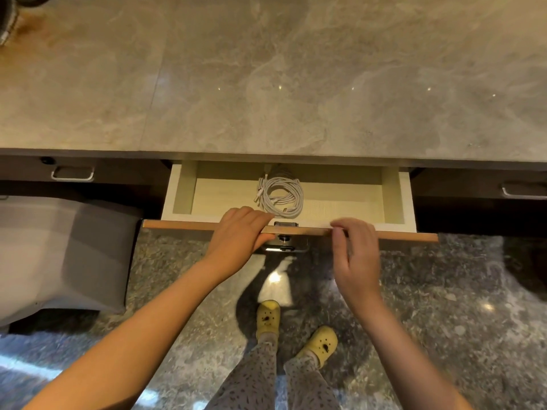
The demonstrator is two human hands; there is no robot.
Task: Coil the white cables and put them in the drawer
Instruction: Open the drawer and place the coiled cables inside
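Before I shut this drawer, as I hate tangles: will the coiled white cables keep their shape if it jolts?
Probably floppy: the white cables lie in loose loops, so a jolt may spread them. Likely light, they could slide on the smooth drawer floor.

Marble countertop [266, 69], grey container [59, 255] at left, yellow clogs [268, 316] on speckled floor [444, 306]
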